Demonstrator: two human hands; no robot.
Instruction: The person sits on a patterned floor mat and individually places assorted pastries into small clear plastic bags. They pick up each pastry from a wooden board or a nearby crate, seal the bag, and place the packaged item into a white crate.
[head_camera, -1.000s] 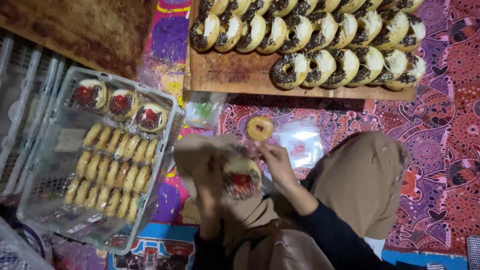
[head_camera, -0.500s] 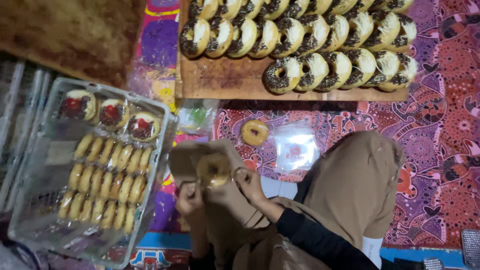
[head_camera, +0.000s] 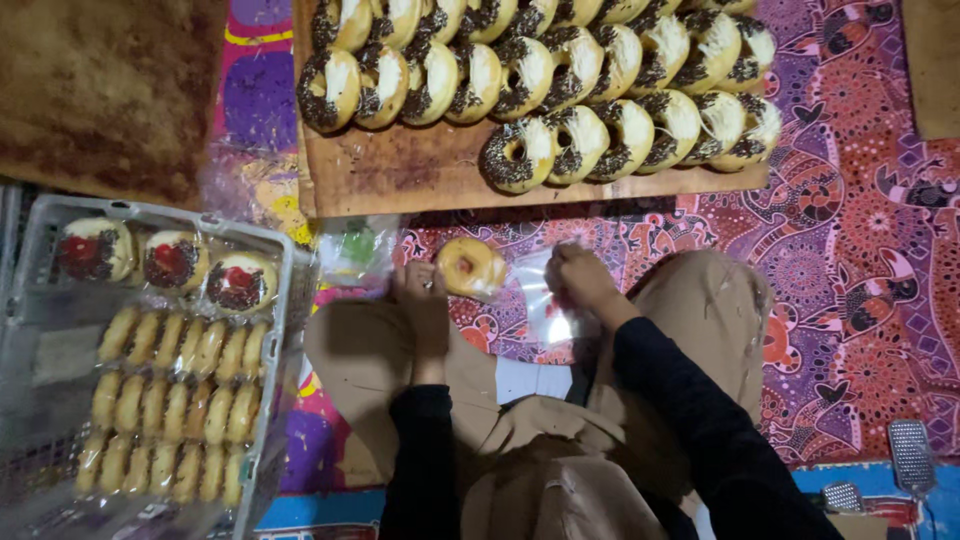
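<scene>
While both hands, left (head_camera: 425, 300) and right (head_camera: 580, 280), pinch a clear bag (head_camera: 535, 300), a plain doughnut (head_camera: 468, 266) lies between them.

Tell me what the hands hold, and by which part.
Left hand touches the plain doughnut's left edge; right hand pinches the clear plastic bag at its top.

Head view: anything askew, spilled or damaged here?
Nothing spilled or broken. One oddity: a plain doughnut lies alone on a clear plastic bag on the patterned mat, apart from the topped doughnuts lined up on the wooden board. Left hand is at it; right hand is on the bag.
</scene>
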